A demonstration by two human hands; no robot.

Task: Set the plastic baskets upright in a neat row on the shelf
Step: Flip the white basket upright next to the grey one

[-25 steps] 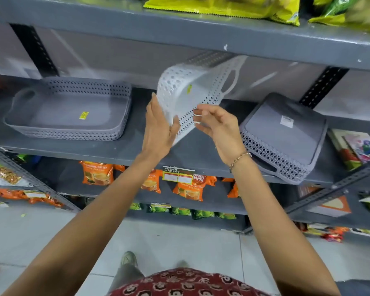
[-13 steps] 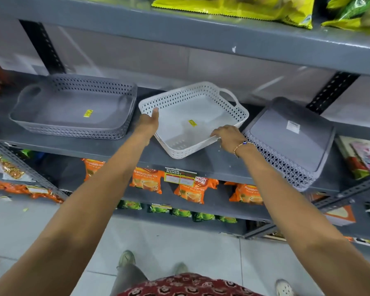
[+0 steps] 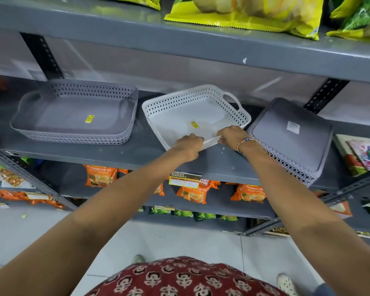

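Note:
A white perforated basket [image 3: 186, 101] sits upright in the middle of the grey shelf [image 3: 124, 153], turned slightly askew. My left hand [image 3: 188, 145] and my right hand [image 3: 231, 136] both grip its near rim, side by side. To its left a grey basket [image 3: 73, 112] stands upright with a yellow sticker inside. To its right another grey basket [image 3: 291, 137] lies upside down, bottom up, overhanging the shelf's front edge.
The shelf above [image 3: 179, 39] hangs low over the baskets and carries yellow snack bags [image 3: 254, 16]. Books [image 3: 359, 154] lie at the far right of the shelf. Orange tea packets [image 3: 100, 175] fill the shelf below. A slanted metal brace [image 3: 30, 178] runs at lower left.
The white basket went from tilted in the air to upright on the shelf. My hands shifted from its sides to its near rim, close together.

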